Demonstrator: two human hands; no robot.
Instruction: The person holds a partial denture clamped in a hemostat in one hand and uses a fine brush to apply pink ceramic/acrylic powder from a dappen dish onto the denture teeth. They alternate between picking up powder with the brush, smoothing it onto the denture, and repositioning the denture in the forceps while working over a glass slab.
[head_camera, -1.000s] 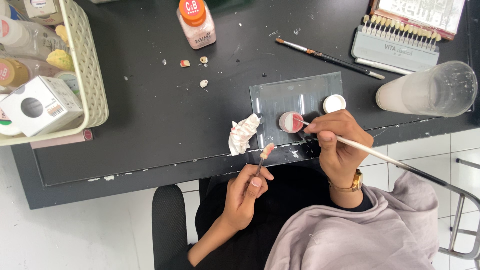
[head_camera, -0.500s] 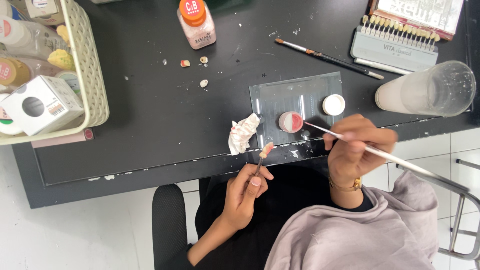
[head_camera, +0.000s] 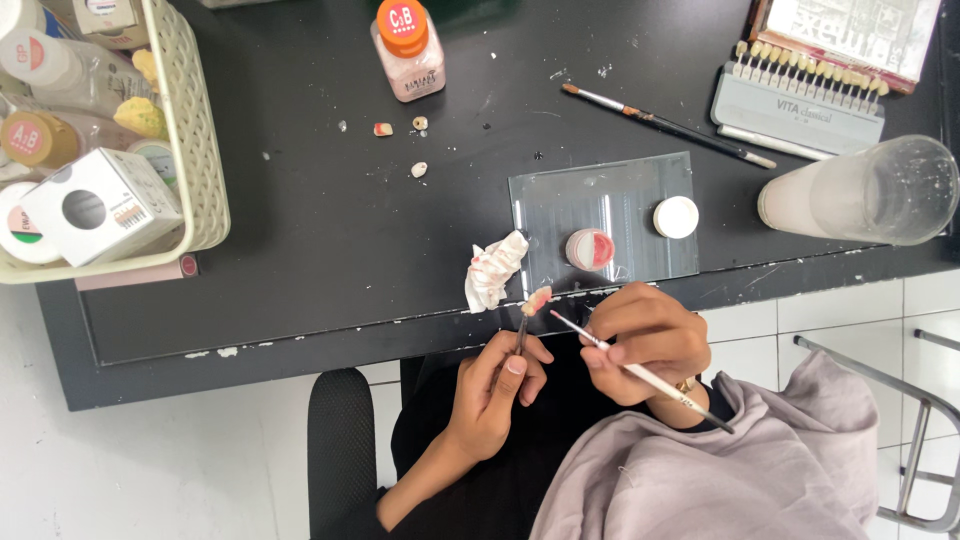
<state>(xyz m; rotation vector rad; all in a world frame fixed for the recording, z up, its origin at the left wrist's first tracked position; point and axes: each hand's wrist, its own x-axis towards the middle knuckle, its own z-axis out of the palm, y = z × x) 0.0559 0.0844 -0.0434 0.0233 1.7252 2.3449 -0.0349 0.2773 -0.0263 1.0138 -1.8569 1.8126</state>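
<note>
White floor tiles show below a black bench (head_camera: 300, 250) whose near edge is chipped. Nearest the camera, the left hand (head_camera: 495, 390) is closed on a thin holder (head_camera: 521, 338) that carries a small pinkish tooth piece (head_camera: 537, 299) at its top, just off the bench edge; held upright like this, the piece faces the brush. The right hand (head_camera: 645, 345) pinches a fine brush (head_camera: 640, 372) like a pen, its tip (head_camera: 553, 313) just beside the piece, the long handle running back over a grey sleeve. Both hands sit close together, apparently so the tip can be steadied. Just beyond them, on the bench, lies a crumpled tissue (head_camera: 493, 268) stained pink, placed within reach of the brush. Beside it a glass slab (head_camera: 600, 222) bears a round dab of pink and white paste (head_camera: 590, 249) and a small white lid (head_camera: 676, 217). Farther right, a clear tumbler (head_camera: 860, 195) lies tilted on its side. Three tiny tooth pieces (head_camera: 418, 169) lie loose in mid-bench. A spare brush (head_camera: 665, 125) lies slantwise beyond the slab, beside a grey shade guide (head_camera: 805, 90) with a row of tooth tabs. At the far edge stands a pale pink bottle (head_camera: 408, 48) with an orange cap. Far left, a cream basket (head_camera: 190, 150) holds a white box with a round window (head_camera: 100, 205) and several capped jars with round coloured labels.
</note>
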